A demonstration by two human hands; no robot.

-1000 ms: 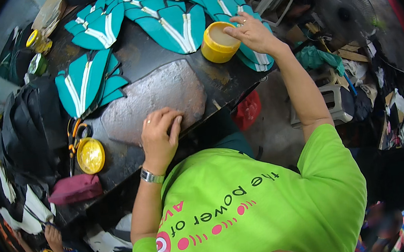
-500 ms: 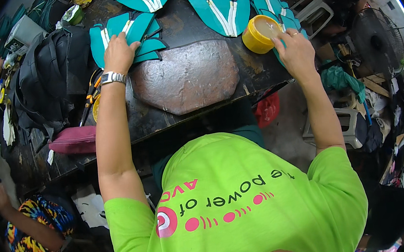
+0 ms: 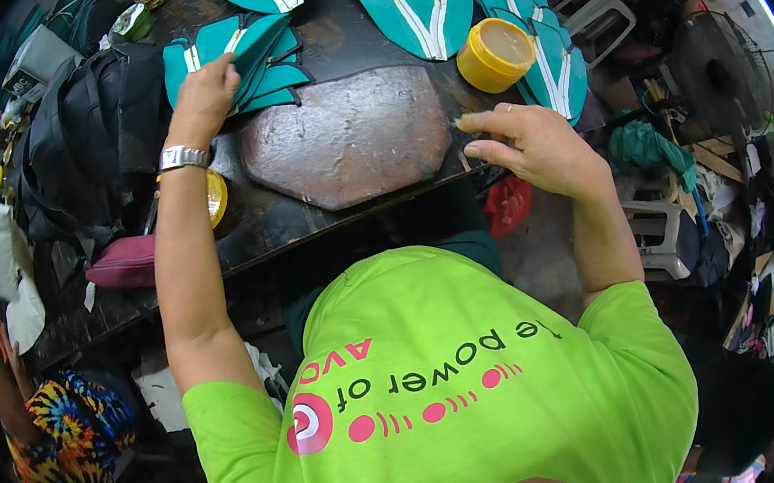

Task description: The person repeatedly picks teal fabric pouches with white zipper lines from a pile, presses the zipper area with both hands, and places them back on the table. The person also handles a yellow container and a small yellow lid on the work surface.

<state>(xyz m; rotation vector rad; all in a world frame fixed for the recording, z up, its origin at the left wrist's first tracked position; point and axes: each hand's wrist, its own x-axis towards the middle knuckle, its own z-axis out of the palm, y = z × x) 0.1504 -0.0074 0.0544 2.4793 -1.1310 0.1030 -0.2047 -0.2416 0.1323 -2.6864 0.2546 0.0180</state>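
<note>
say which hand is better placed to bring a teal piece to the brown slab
Left, probably: the left hand is at a teal stack by the upper-left edge of the slab. The right hand is near the yellow tub, with something pale at its fingertips, too small to identify.

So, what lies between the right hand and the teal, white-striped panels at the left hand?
The head view shows a brown, angular slab on the black tabletop.

The right fingers (image 3: 491,123) have left the tub (image 3: 489,66) and neared the slab (image 3: 347,139).
</note>
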